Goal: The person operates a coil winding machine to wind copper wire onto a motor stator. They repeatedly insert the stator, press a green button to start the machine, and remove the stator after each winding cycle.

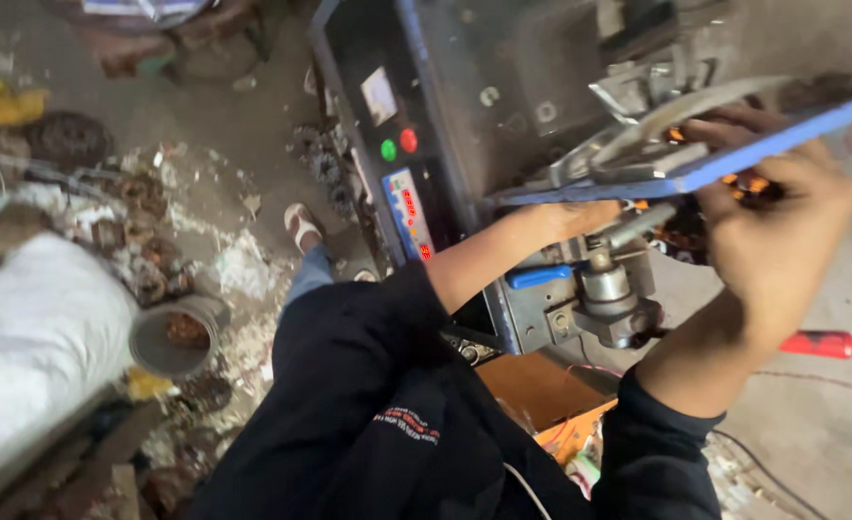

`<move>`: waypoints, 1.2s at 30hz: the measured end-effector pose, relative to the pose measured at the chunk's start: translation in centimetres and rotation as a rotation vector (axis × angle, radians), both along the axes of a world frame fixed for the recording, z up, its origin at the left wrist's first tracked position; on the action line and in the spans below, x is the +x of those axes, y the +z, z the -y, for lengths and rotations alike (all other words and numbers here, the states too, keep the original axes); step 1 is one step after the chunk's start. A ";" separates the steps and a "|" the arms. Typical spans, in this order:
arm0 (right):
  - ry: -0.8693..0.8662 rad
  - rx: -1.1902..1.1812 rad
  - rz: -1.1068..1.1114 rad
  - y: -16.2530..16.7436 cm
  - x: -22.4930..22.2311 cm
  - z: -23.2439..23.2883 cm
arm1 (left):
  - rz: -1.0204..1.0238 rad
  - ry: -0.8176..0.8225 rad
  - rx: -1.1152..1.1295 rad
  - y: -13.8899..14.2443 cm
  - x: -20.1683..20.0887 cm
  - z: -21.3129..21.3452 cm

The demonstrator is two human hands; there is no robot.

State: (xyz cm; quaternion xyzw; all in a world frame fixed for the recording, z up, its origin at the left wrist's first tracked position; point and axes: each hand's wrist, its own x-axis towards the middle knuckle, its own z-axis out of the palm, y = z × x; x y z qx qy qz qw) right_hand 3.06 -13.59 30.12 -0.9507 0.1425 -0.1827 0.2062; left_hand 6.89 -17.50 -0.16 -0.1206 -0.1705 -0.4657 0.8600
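Two hands at work on a copper-wound coil seated in the machine's fixture.

Right hand (782, 231) curls its grip closed over the coil (748, 188), at 2 o'clock beneath the blue bar (734, 159). Left hand (580, 220) reaches under the bar; its grip is hidden, cannot tell. Judgement: steady the coil squarely, keeping fingers away from the metal clamp (628, 154).

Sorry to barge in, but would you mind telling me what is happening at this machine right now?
A person in a dark jacket is working at a grey machine with a blue frame. The right hand grips a part with copper windings up near a metal lever. The left hand reaches under the blue bar, mostly hidden. A red-handled tool lies beside the machine, and a grey bowl sits among scrap on the floor.
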 end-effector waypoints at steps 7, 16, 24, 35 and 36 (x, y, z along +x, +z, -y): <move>0.017 0.019 0.070 0.7 -0.1 0.1 | 0.105 -0.110 0.030 2.2 0.8 -2.1; -0.014 0.052 0.046 1.2 0.1 0.7 | 0.864 -0.292 0.605 10.2 4.0 -16.7; 0.002 0.010 0.068 2.1 0.4 1.1 | 1.683 0.250 0.631 24.7 14.9 -24.9; -0.020 -0.015 0.081 1.5 -0.3 1.3 | 1.536 0.913 0.820 30.9 27.0 -8.1; -0.020 -0.013 0.081 1.5 -0.4 1.4 | 1.733 0.853 0.854 30.9 28.2 -5.6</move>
